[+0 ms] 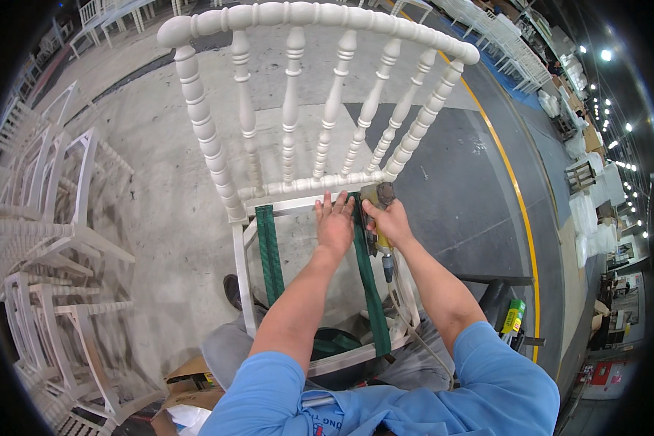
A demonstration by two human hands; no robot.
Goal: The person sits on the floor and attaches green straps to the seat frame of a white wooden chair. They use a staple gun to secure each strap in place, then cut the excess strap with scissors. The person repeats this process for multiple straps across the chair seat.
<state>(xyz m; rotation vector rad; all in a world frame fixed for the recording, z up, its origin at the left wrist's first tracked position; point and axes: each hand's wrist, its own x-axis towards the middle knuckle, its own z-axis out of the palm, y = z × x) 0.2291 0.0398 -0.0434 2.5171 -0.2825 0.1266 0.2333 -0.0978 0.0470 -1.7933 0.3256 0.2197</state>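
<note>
From where I stand, white chairs crowd together far off to the left of the fingers, with several of their legs tipped at angles. Nearer, but well below and left of the fingers, an open cardboard box sits by the person's knee. Next comes a green strap, running down the left side of the seat frame, apart from the left fingers. The white chair frame stands right in front of the person, its turned spindles and knobbly top rail rising beyond both sets of fingertips. The left hand reaches to the rear seat rail, fingers straight and slightly fanned, wrapped around nothing; I can't tell how hard they press. Just right of them, a second green strap runs back toward the person's lap. Against its far end is a yellow hand tool, and the right hand has its fingers curled firmly around it. A thin hose trails below those fingers. Farther right and lower lies a green-and-yellow packet, and beyond it a yellow line curves along the floor.
</note>
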